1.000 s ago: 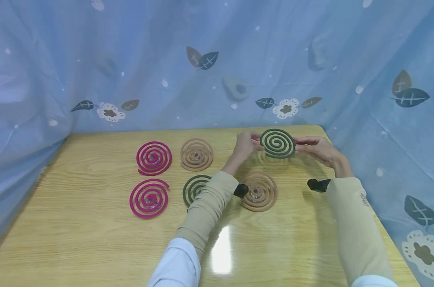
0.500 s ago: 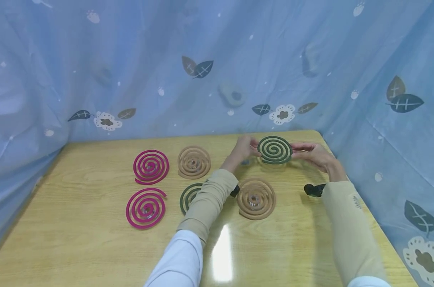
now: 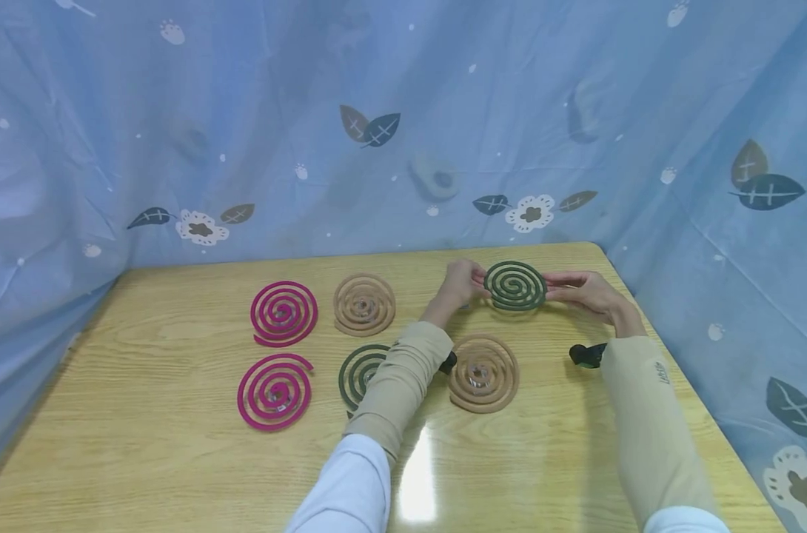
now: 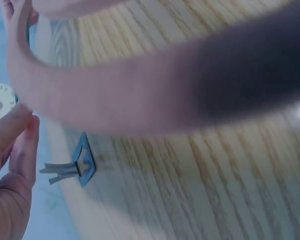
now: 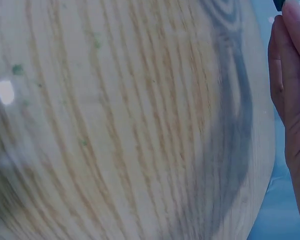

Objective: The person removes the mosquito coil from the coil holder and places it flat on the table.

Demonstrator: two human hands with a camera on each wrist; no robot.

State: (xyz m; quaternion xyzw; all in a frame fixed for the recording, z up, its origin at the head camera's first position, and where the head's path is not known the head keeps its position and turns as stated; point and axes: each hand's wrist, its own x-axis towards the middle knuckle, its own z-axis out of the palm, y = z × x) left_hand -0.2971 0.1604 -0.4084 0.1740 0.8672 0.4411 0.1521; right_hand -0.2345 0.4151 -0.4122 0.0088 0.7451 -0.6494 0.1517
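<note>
My left hand [image 3: 462, 280] pinches the left edge of a green mosquito coil [image 3: 515, 286], and my right hand [image 3: 580, 290] pinches its right edge. The coil is raised above the table near the far right. In the left wrist view, a small metal coil stand [image 4: 84, 162] is on the table near my left hand [image 4: 12, 170], its prongs sticking up. The right wrist view shows my right hand [image 5: 296, 85] at the right edge, with just a dark bit of the coil at its fingertips. A blurred pinkish band hides much of the left wrist view.
On the wooden table [image 3: 144, 459] lie two magenta coils, one farther back [image 3: 283, 314] and one nearer [image 3: 275, 392]. Two brown coils [image 3: 364, 304] [image 3: 484, 374] lie near my left arm. Another green coil [image 3: 361, 374] is partly under the sleeve. A blue curtain hangs behind.
Both hands keep hold of the green coil and have lowered it slightly toward the table. The head view has shifted a little. The other coils stay put.
</note>
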